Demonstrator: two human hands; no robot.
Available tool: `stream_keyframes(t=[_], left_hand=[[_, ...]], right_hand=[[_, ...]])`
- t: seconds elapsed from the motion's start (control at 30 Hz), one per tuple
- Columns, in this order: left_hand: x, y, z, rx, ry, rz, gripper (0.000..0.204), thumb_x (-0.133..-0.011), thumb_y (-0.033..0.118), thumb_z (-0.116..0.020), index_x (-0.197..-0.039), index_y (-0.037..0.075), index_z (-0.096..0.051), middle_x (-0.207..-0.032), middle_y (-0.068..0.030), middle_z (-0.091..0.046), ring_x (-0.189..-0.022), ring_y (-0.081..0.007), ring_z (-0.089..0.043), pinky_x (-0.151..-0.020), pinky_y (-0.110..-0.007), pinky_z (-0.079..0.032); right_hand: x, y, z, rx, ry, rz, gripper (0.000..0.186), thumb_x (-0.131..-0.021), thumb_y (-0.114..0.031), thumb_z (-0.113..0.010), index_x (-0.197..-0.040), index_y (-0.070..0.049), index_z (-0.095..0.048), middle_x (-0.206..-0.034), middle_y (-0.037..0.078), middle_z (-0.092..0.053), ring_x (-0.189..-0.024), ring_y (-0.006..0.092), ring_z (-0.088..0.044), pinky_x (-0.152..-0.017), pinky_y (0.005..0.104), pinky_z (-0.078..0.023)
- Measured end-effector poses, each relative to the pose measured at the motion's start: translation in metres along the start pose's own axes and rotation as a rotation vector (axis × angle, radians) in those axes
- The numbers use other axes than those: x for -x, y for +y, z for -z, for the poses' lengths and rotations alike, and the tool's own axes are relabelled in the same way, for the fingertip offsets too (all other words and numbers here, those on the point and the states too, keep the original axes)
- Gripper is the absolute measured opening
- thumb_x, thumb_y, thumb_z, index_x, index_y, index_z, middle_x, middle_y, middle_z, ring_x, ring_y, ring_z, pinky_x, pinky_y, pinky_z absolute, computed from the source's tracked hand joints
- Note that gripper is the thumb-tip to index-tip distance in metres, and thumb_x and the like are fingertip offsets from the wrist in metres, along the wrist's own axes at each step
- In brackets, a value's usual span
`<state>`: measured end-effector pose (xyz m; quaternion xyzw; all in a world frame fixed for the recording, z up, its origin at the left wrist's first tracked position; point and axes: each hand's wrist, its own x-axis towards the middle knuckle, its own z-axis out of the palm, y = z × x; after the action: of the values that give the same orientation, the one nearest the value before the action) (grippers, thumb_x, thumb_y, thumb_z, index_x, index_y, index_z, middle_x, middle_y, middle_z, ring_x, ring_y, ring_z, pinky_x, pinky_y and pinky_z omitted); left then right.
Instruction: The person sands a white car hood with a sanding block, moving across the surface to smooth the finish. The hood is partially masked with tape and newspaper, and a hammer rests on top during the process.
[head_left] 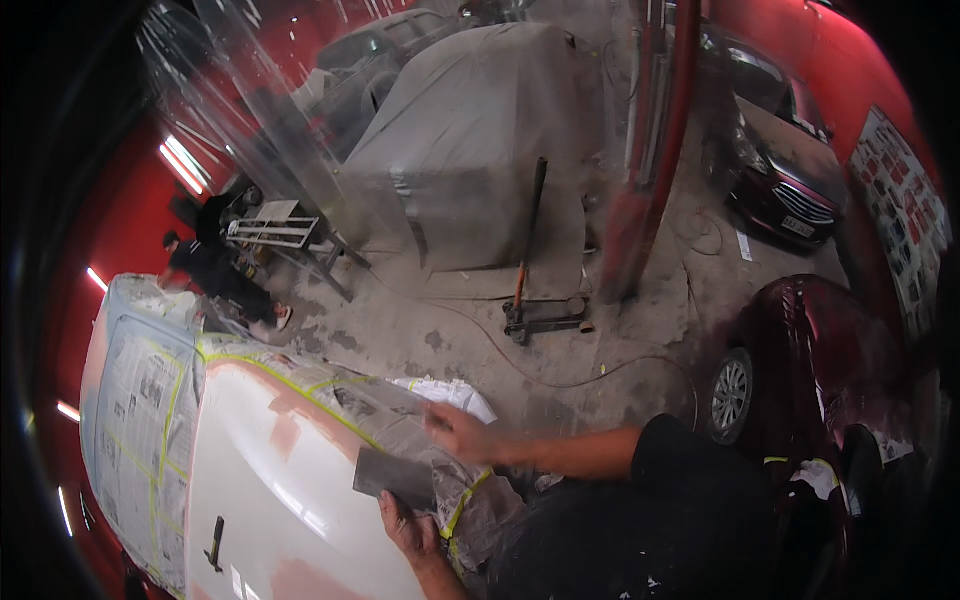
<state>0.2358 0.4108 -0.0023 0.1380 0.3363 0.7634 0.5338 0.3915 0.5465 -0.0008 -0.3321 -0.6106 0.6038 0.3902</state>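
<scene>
My left hand (408,530) grips a dark grey flat rectangular plate (392,478) by its near edge, thumb on top. The plate is held over the edge of a white car panel (250,450) that carries pinkish-brown patches (285,437). Just beyond the plate, my right hand (460,433) is raised with its fingers curled and smeared by motion. A blurred greyish shape lies by its fingertips, too unclear to name. Masking paper (345,395) edged with yellow-green tape (300,392) borders the panel. A small dark-handled tool (215,545) lies on the white surface.
A person (215,270) in dark clothes bends at the car's far left end, near a metal stand (280,235). A floor jack (545,315) with an upright handle stands ahead. Beyond are a covered vehicle (480,150), a red post (650,170), a hose (560,385) and dark red cars (820,350).
</scene>
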Motion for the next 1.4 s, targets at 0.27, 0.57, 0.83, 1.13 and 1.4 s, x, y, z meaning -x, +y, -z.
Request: stream_keyframes(t=[0.27, 0.57, 0.83, 1.13, 1.4], left_hand=[[-0.020, 0.003, 0.035, -0.140, -0.043, 0.177, 0.057, -0.100, 0.046, -0.045, -0.136, 0.002, -0.047, -0.126, -0.0170, -0.059, -0.112, -0.0291, -0.061, -0.094, -0.045, -0.052], [-0.016, 0.015, -0.015, 0.154, -0.090, 0.087, 0.108, -0.083, 0.087, -0.031, -0.151, 0.003, -0.030, -0.145, -0.0202, -0.043, -0.130, -0.0364, -0.043, -0.114, -0.051, -0.031], [0.009, -0.023, -0.033, -0.425, -0.218, -0.031, 0.067, -0.103, 0.051, -0.040, -0.144, -0.002, -0.038, -0.137, -0.0197, -0.048, -0.128, -0.0306, -0.045, -0.113, -0.042, -0.029], [-0.012, -0.019, -0.035, -0.739, 0.218, -0.218, 0.073, -0.104, 0.052, -0.036, -0.136, -0.013, -0.041, -0.130, -0.0243, -0.055, -0.114, -0.0314, -0.059, -0.094, -0.039, -0.050], [0.006, -0.063, 0.011, -1.561, -0.311, -1.087, 0.065, -0.104, 0.033, -0.035, -0.146, -0.014, -0.022, -0.147, -0.0380, -0.032, -0.138, -0.0489, -0.035, -0.116, -0.051, -0.029]], right_hand=[[0.070, -0.003, -0.057, 0.245, -0.243, 0.602, 0.079, -0.080, -0.024, -0.071, -0.150, -0.008, -0.039, -0.148, 0.012, -0.043, -0.130, 0.0339, -0.040, -0.112, 0.0520, -0.027], [0.073, 0.001, -0.050, 0.086, -0.437, 0.636, 0.067, -0.086, -0.024, -0.070, -0.145, -0.006, -0.045, -0.147, 0.014, -0.046, -0.133, 0.0333, -0.042, -0.111, 0.0490, -0.029], [0.025, -0.029, -0.051, 0.117, 0.058, 0.355, 0.054, -0.095, -0.026, -0.058, -0.141, 0.000, -0.048, -0.138, 0.022, -0.051, -0.131, 0.0358, -0.047, -0.113, 0.0449, -0.030], [0.025, -0.033, -0.017, -0.079, -0.416, -0.113, 0.050, -0.100, -0.042, -0.053, -0.128, 0.000, -0.059, -0.118, 0.017, -0.065, -0.113, 0.0236, -0.058, -0.098, 0.0354, -0.043], [-0.026, 0.067, 0.007, -0.711, -0.085, -0.739, 0.046, -0.094, -0.050, -0.062, -0.104, -0.005, -0.067, -0.082, 0.000, -0.064, -0.064, 0.0105, -0.061, -0.046, 0.0280, -0.044]])
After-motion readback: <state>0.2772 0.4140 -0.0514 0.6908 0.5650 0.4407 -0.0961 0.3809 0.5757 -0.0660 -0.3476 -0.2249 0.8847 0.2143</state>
